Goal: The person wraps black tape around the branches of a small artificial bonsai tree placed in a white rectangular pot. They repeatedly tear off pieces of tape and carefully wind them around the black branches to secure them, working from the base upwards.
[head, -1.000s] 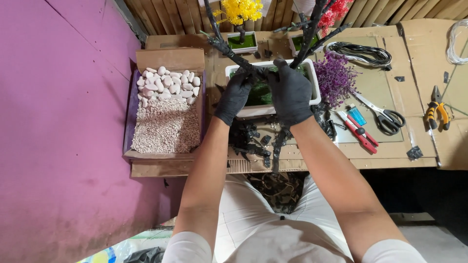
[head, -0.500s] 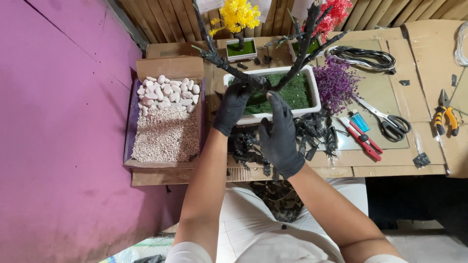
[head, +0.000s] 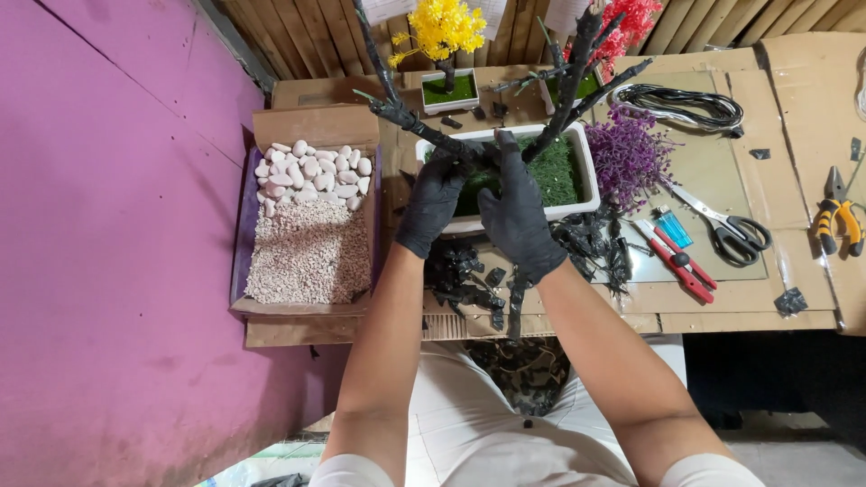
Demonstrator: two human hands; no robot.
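Far left: purple wall (head: 99,225). Next to it, a cardboard box (head: 311,126) with white pebbles (head: 311,167) at the far end and fine pale gravel (head: 307,261) nearer.

Centre: white tray (head: 586,176) lined with green moss (head: 555,171), holding a black branching tree trunk (head: 564,99). Left hand (head: 431,203), black glove, fingers curled and pressed around the base of the trunk on the tray's left side. Right hand (head: 519,216), black glove, lies over the tray's near edge, fingers together and pointing far, tips at the trunk base; can't tell if it pinches anything. Black scraps (head: 469,280) on the counter (head: 812,99) just near of the tray.

Far behind: small pot with a yellow tree (head: 442,32), and a red tree (head: 631,22).

Right of tray: purple foliage (head: 627,153), coil of black wire (head: 672,108), blue lighter (head: 672,225), red cutter (head: 677,261), scissors (head: 731,230), yellow-handled pliers (head: 839,216) far right.

Step in hand, by the look: seating the trunk in the moss. Next move likely calls for holding it upright and pressing the base firm.
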